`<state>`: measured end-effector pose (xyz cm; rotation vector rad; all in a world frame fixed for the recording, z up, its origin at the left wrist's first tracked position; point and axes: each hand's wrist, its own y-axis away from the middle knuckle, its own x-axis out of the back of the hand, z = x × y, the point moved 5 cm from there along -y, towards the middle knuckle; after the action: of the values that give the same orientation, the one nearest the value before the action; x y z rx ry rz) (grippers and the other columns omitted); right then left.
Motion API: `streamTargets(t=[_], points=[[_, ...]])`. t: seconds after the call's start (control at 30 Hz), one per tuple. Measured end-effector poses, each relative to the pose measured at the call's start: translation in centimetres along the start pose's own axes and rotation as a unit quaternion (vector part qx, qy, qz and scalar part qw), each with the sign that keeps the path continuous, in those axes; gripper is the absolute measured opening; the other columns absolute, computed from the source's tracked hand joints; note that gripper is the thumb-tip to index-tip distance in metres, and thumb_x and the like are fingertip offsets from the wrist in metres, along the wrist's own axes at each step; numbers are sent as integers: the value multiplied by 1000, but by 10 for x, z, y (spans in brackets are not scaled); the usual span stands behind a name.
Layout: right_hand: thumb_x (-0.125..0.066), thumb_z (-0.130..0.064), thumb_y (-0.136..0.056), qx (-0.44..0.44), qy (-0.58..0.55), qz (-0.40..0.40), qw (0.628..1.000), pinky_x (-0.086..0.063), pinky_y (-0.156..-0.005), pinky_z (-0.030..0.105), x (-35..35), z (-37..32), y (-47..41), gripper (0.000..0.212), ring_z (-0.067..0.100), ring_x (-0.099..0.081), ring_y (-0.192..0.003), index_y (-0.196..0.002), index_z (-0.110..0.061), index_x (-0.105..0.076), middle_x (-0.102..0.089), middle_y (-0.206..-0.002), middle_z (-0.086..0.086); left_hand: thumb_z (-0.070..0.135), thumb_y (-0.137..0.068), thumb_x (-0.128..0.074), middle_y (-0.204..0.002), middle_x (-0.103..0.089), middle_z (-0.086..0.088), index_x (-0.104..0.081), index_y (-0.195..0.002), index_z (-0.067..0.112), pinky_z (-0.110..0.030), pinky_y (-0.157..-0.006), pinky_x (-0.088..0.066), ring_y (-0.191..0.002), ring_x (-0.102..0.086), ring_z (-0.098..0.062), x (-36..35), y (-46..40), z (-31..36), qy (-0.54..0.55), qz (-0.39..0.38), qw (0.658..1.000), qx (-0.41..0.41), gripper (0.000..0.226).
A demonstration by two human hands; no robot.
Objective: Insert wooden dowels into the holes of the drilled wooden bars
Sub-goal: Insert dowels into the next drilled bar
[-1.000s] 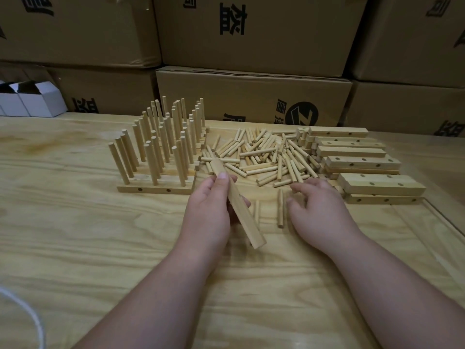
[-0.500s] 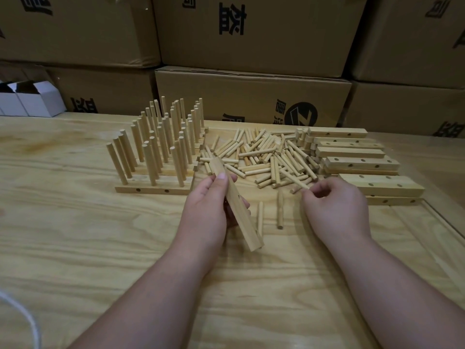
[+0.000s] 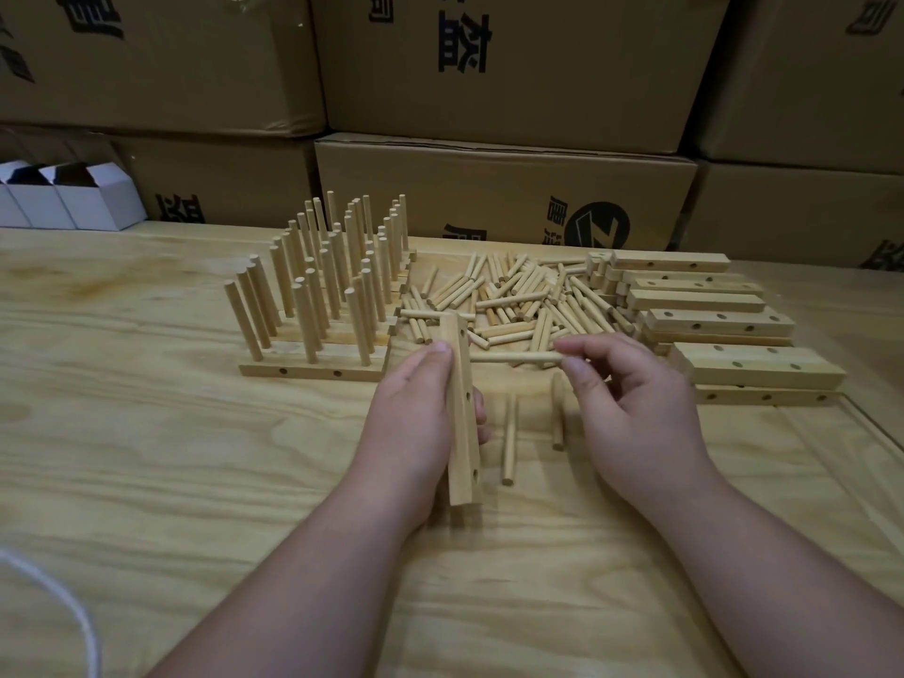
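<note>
My left hand grips a drilled wooden bar, held on edge with its holes facing right. My right hand pinches a wooden dowel that lies level, its left tip at the bar's upper hole. A loose pile of dowels lies behind the hands. Two single dowels rest on the table between my hands. A stack of empty drilled bars sits at the right. Bars filled with upright dowels stand at the left.
Cardboard boxes line the far edge of the wooden table. Small white boxes sit at the back left. A white cord crosses the near left corner. A recessed groove runs along the table's right side.
My right hand picked a dowel out of the pile and brought it left to the bar's upper hole. The left hand tipped the bar more upright.
</note>
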<state>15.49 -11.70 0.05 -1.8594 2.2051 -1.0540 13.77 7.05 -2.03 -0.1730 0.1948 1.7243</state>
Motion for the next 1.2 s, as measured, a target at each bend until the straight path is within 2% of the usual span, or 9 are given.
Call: streamTargets(t=[0.17, 0.3, 0.43, 0.53, 0.73, 0.83, 0.93, 1.1, 1.2], points=[[-62, -10, -97, 21, -21, 12, 999, -52, -90, 27, 2, -1, 0, 26, 5, -64, -103, -103, -33, -70, -67, -104, -18, 39, -105, -47, -67, -67, -8, -66, -122, 30, -26, -51, -52, -55, -62, -17, -2, 1, -2, -30, -16, 999, 7, 28], [-60, -15, -100, 9, -36, 50, 998, -51, -81, 30, 7, 4, -2, 26, 7, -62, -92, -101, -41, -67, -66, -99, -10, 29, -105, -49, -71, -72, -8, -58, -116, 55, -32, -52, -54, -60, -67, -15, 0, 0, 1, -30, 5, 999, -29, 30], [-61, -23, -98, 7, -42, 77, 996, -48, -75, 27, 10, 5, -1, 21, 9, -63, -86, -98, -43, -66, -67, -93, -10, 25, -105, -46, -76, -74, -9, -70, -102, 44, -37, -53, -56, -61, -65, -16, 3, 0, 4, -23, 5, 999, -35, 30], [-59, -29, -94, 12, -38, 81, 996, -50, -77, 27, 9, 3, 0, 17, 10, -65, -89, -97, -44, -65, -69, -93, -11, 21, -96, -41, -86, -77, -12, -73, -109, 36, -32, -50, -52, -65, -63, -22, 3, -1, 1, 24, -10, 999, -19, 38], [-62, -19, -98, 5, -42, 80, 996, -54, -77, 34, 10, 5, 0, 22, 14, -66, -89, -100, -41, -67, -69, -94, -7, 8, -97, -48, -109, -78, 10, -54, -126, 30, -36, -71, -59, -53, -63, -16, 2, -3, 1, 2, -43, 999, -32, 38], [-62, -16, -98, -2, -39, 83, 996, -55, -80, 37, 10, 6, 0, 20, 16, -66, -90, -103, -34, -68, -70, -95, -5, 41, -94, -66, -97, -78, 14, -61, -115, 33, -32, -69, -58, -54, -64, -12, 1, -1, 3, -30, -29, 998, -46, 24], [-62, -15, -98, -14, -38, 84, 996, -55, -80, 37, 11, 7, -1, 17, 15, -65, -90, -103, -30, -70, -70, -94, -5, 62, -79, -63, -67, -67, 3, -78, -92, 23, -26, -57, -54, -48, -53, -10, 1, 2, 3, -39, -9, 998, -58, 45], [-62, -17, -98, -16, -34, 83, 996, -54, -79, 35, 11, 8, -1, 16, 15, -66, -90, -103, -30, -70, -70, -94, -7, 38, -82, -67, -69, -66, 6, -77, -93, 30, -30, -62, -57, -63, -62, -10, -1, -1, -2, -30, -17, 998, -47, 17], [-63, -16, -98, -16, -43, 85, 995, -55, -81, 36, 11, 8, -1, 18, 14, -66, -91, -103, -32, -70, -70, -94, -8, 26, -75, -57, -69, -64, 5, -68, -107, 37, -32, -56, -53, -60, -60, -12, 3, -4, -4, -20, -11, 999, -36, 36]])
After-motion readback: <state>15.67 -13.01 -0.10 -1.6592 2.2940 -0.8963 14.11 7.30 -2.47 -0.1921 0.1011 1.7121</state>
